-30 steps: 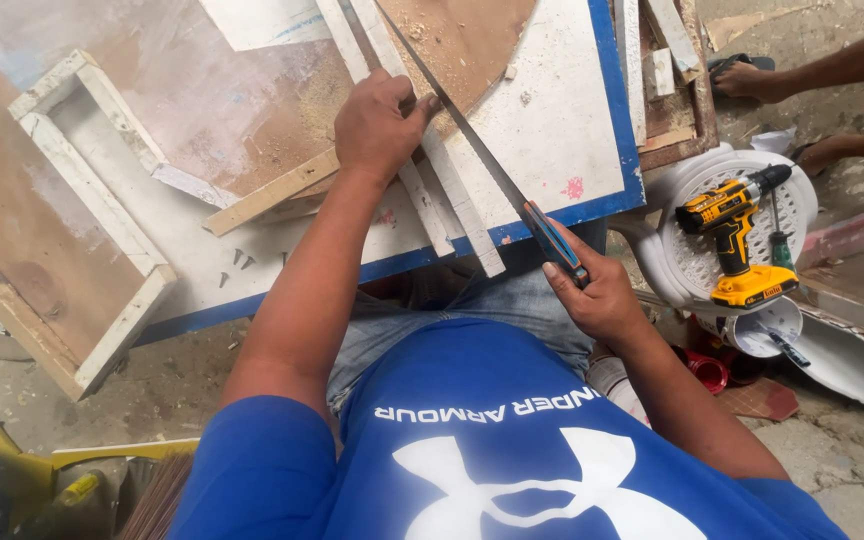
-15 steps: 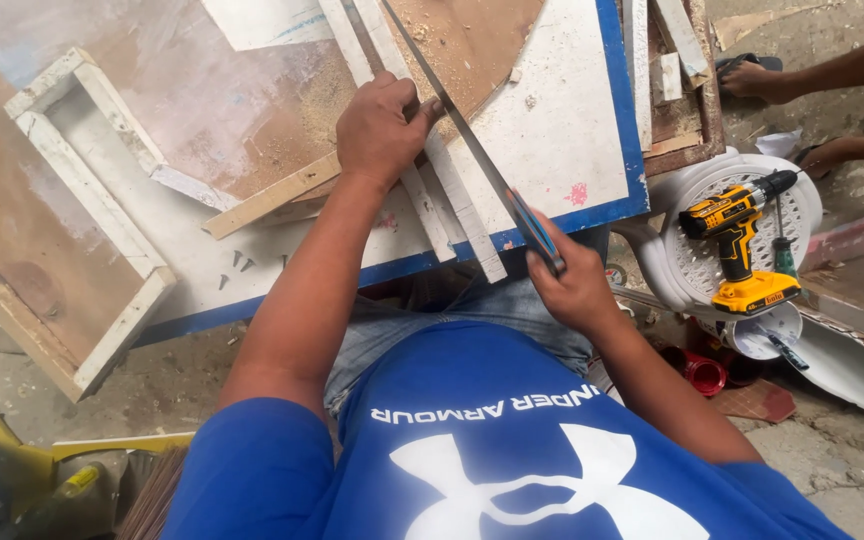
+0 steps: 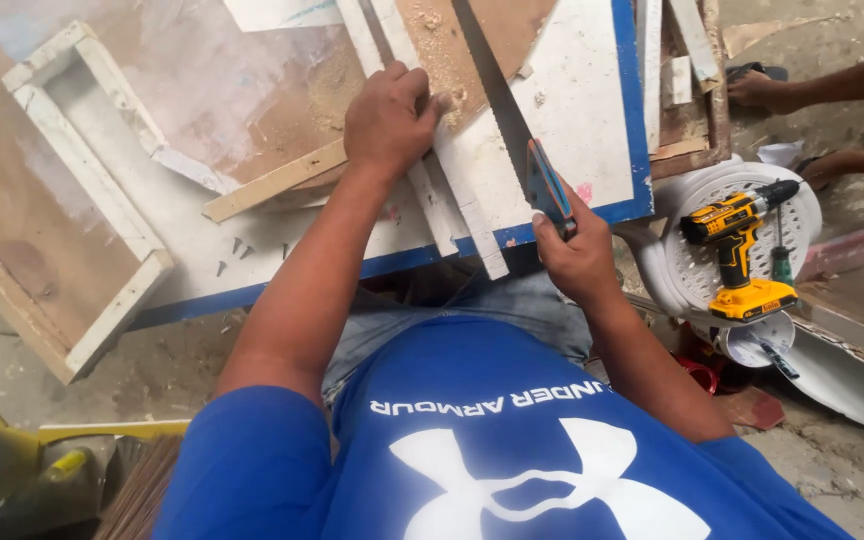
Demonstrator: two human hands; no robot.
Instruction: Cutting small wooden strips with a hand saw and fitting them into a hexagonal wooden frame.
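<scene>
My left hand (image 3: 384, 120) presses down on white wooden strips (image 3: 457, 205) that lie across a white board with a blue edge (image 3: 607, 120). My right hand (image 3: 577, 255) grips the handle of a hand saw (image 3: 492, 95), whose blade runs up and away across the strips beside my left fingers. Sawdust lies around the cut on a brown wooden panel (image 3: 472, 30). A thinner bare wooden strip (image 3: 272, 182) sticks out to the left under my left wrist.
A white wooden frame (image 3: 92, 200) lies on the board at left, with several loose screws (image 3: 237, 250) near it. A yellow cordless drill (image 3: 742, 250) and a screwdriver (image 3: 780, 262) rest on a white round stool at right. Another person's feet (image 3: 762, 90) show at upper right.
My right hand has pushed the saw forward and up along the cut; the blade now reaches further across the strips. My left hand stays pressed on the strips.
</scene>
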